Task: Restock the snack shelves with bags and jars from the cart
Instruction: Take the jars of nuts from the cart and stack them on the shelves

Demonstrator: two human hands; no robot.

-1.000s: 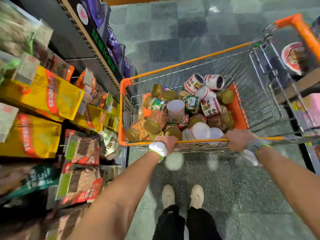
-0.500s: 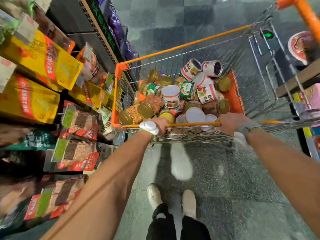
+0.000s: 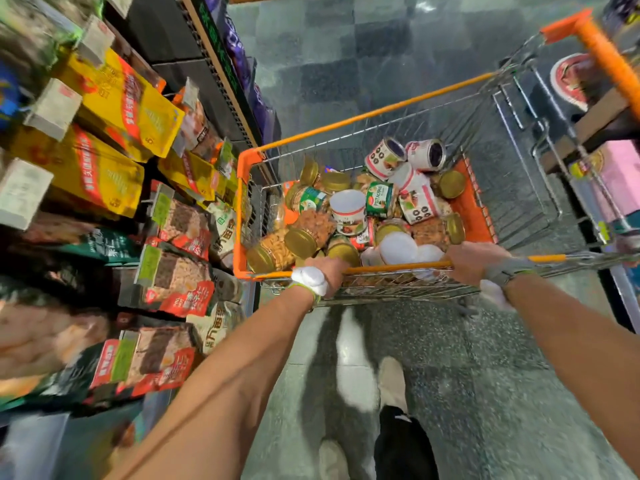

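Orange-railed cart (image 3: 367,115), piled with jars (image 3: 306,237), sits at twelve o'clock; left hand (image 3: 327,271) and right hand (image 3: 472,263) curl their fingers round its near rail. Likely positioning; next, one hand must let go and lift a jar toward the nine-o'clock shelves (image 3: 166,39).

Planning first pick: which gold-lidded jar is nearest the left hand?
The gold-lidded jar just beyond the left hand, against the near rail; other gold lids lie farther left or deeper in.

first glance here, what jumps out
An orange-rimmed shopping cart fills the centre, heaped with gold-lidded nut jars and white cans. The left hand and right hand grip its near rim. Bright yellow snack bags crowd the shelves on the left.
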